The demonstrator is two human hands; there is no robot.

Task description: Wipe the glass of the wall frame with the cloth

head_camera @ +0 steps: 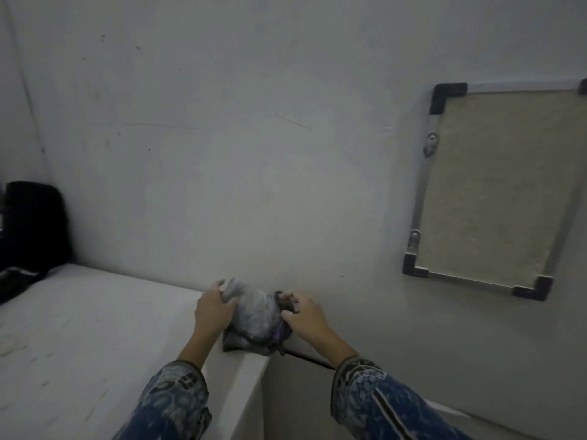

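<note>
A crumpled grey cloth with dark and purple edging lies at the right end of a white table, against the wall. My left hand grips its left side and my right hand pinches its right edge. The wall frame hangs to the right, higher up: a metal-edged rectangle with black corner pieces and a beige panel behind its glass. Both hands are well left of and below the frame.
A black bag leans in the far left corner of the table, with dark fabric spilling forward. The table's right end drops off just under my hands. The white wall is close ahead.
</note>
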